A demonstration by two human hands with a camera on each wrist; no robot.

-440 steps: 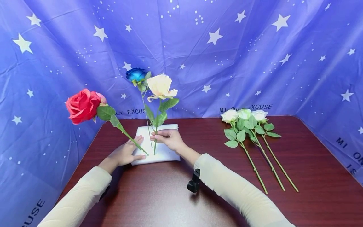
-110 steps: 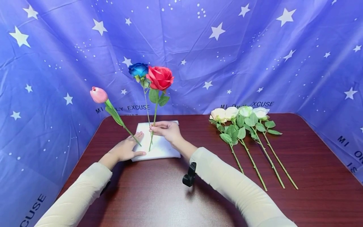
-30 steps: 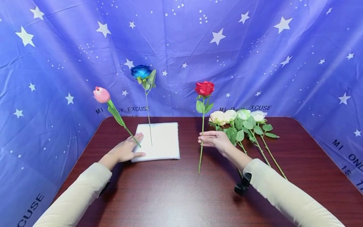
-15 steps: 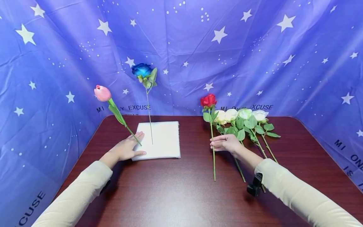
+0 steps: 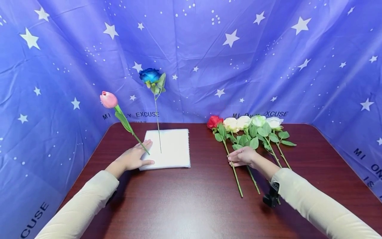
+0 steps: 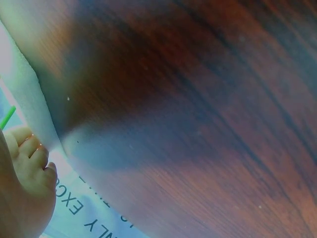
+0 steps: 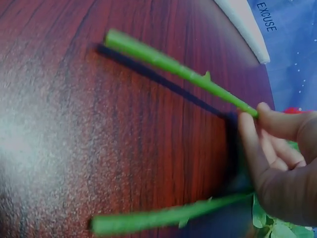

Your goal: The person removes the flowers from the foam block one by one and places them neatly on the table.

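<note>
My left hand [image 5: 132, 158] rests, fingers spread, on the left part of a white foam block [image 5: 176, 149]. A pink tulip [image 5: 108, 99] leans left out of that block, beside the hand. Behind it a blue rose [image 5: 150, 75] stands nearly upright on a thin stem. On the right, my right hand [image 5: 244, 156] pinches the stem of a red rose [image 5: 215, 122] low at the table. In the right wrist view, thumb and fingertips hold the green stem [image 7: 163, 62], which casts a shadow beneath. The left wrist view catches only part of the left hand [image 6: 32, 173].
Right of the red rose, a cream rose [image 5: 231, 124] and several whitish roses [image 5: 273, 122] lie in a row on the dark red wooden table [image 5: 179, 202]. The right forearm covers parts of their stems. A blue starry cloth [image 5: 191, 49] hangs behind and beside the table.
The cream rose went from the right hand to the row of roses. The red rose left the foam block, moved right and was lowered beside them. The left hand stayed on the block.
</note>
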